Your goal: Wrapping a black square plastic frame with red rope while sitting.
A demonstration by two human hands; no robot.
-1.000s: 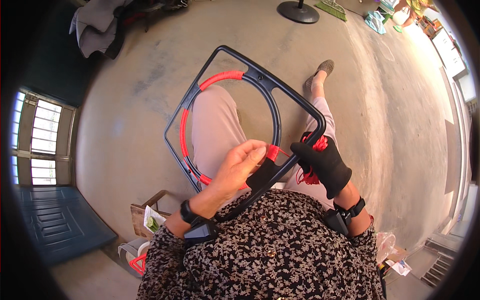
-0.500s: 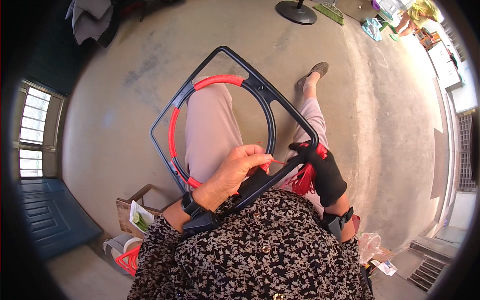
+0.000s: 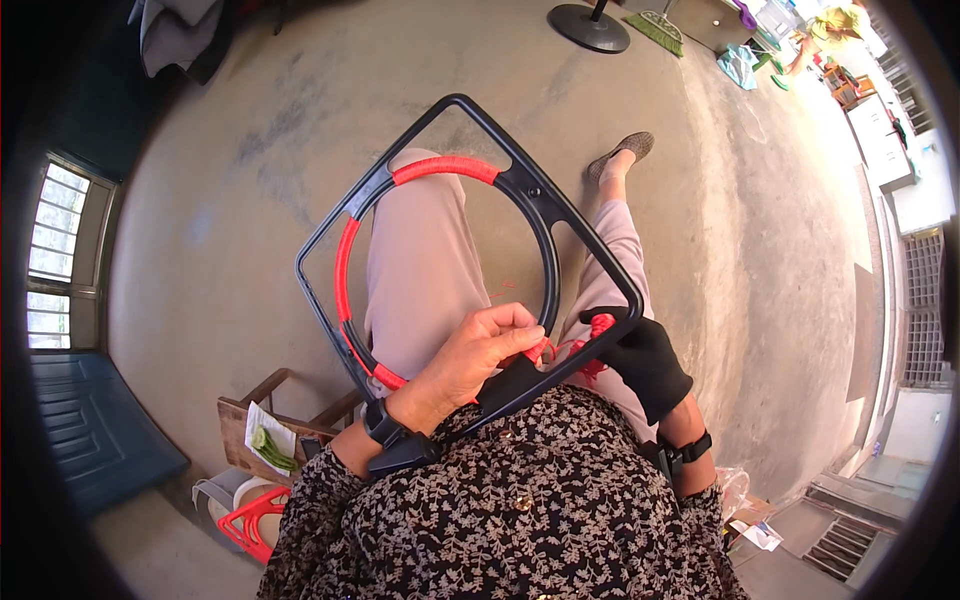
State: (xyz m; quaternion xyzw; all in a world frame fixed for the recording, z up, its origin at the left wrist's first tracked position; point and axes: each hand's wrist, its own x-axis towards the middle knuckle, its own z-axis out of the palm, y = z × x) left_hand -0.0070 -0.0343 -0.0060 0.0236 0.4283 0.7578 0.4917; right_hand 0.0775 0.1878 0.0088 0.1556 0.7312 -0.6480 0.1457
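A black square frame [image 3: 540, 203] with a round ring inside lies tilted over my lap. Red cord [image 3: 445, 170] is wound tightly round several stretches of the ring; other stretches are bare black. My left hand [image 3: 465, 360], ungloved, pinches the red winding [image 3: 538, 352] at the ring's near right part, thumb against forefinger. In a black glove, my right hand [image 3: 648, 368] is closed on a bundle of red cord [image 3: 602, 324] beside the frame's right corner. Loose red strands run between the two hands. The glove hides most of the bundle.
A wooden stool [image 3: 235, 435] with green vegetables on paper stands at my left, near a red plastic basket [image 3: 250, 522]. Farther off are a round black stand base [image 3: 590, 30], a green broom [image 3: 655, 32] and a person [image 3: 838, 28] at the far right.
My right hand has turned and shifted slightly down; the bundle's end now shows above its fingers and fewer strands hang loose. My left hand keeps its pinch. The frame has barely shifted.
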